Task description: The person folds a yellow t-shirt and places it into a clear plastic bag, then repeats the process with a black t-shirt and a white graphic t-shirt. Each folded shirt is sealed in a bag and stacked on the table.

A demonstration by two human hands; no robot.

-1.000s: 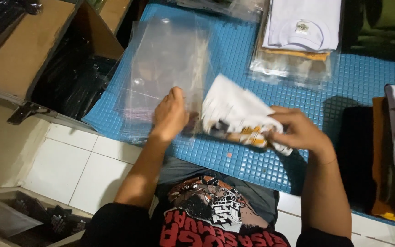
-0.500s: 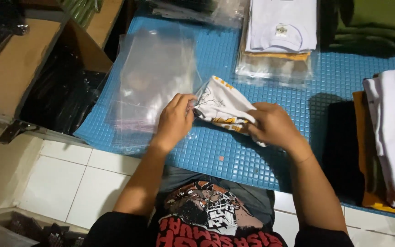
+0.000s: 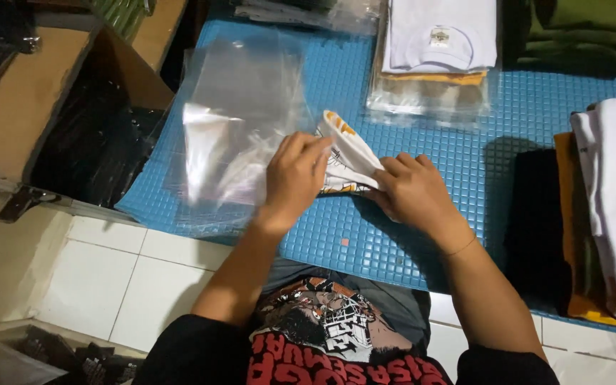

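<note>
A folded white shirt (image 3: pixel 348 151) with orange and black print lies partly inside a clear plastic bag (image 3: pixel 240 117) on the blue gridded mat (image 3: pixel 422 228). My left hand (image 3: pixel 295 177) presses on the bag's mouth and the shirt's near end. From the right side my right hand (image 3: pixel 411 191) grips the shirt's other end. Both hands touch the shirt. The part of the shirt under my hands is hidden.
A stack of bagged white and orange shirts (image 3: pixel 436 50) lies at the back. Folded white, orange and black shirts (image 3: pixel 611 207) are piled at the right. Green cloth (image 3: pixel 593 32) lies far right. An open cardboard box (image 3: pixel 73 107) with black items stands left.
The shirt has slid left, further into the clear bag. My left hand shifted from the bag's edge onto the shirt, and the bag bunched up under it.
</note>
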